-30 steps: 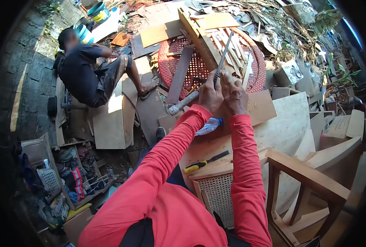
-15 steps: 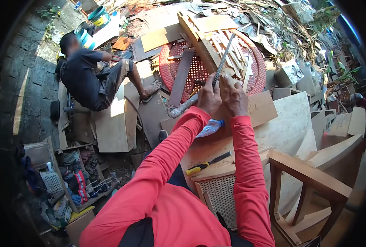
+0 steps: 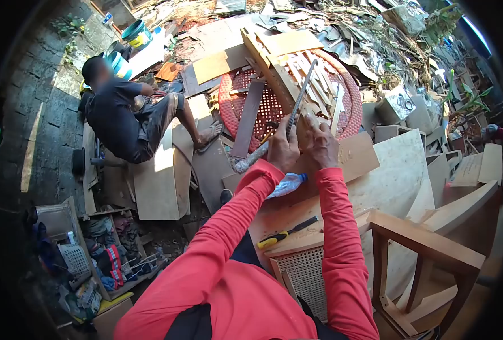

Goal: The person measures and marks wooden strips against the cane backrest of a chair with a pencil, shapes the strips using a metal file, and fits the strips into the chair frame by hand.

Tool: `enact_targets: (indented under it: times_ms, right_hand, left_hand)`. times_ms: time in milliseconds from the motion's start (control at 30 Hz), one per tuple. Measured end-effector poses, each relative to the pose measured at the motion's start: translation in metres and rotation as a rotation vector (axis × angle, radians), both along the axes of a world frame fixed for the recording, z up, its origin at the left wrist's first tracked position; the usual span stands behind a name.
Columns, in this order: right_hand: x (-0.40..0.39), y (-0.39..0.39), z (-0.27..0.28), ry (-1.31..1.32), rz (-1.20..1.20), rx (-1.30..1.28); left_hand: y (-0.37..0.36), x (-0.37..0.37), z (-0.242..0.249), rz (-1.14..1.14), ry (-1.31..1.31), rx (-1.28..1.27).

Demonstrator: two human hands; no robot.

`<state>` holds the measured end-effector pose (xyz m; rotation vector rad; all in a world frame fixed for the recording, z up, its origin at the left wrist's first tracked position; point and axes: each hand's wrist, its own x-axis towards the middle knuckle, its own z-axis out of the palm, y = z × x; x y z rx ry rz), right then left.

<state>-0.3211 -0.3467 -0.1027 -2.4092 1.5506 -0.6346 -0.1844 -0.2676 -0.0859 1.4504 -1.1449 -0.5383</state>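
My left hand point(image 3: 283, 152) is clenched around a dark slender bar point(image 3: 303, 89), far end slanting up and away. Right hand point(image 3: 322, 148) just beside it, fingers bent at the near end of the wooden plank point(image 3: 270, 69) — gripping or merely touching, I cannot tell. Plank lies across the red woven round panel point(image 3: 225, 94).
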Motion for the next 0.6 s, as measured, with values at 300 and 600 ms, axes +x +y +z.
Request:
enact_targets:
  times_ms: [300,600]
  right_hand:
    - [0.0,0.006,-0.003,-0.016,-0.014,-0.019]
    - [-0.005,0.001,-0.01,-0.015,0.001,-0.053]
  left_hand:
    - [0.048,-0.003,0.011,-0.017,0.029,0.033]
    - [0.058,-0.003,0.004,-0.042,0.084,0.044]
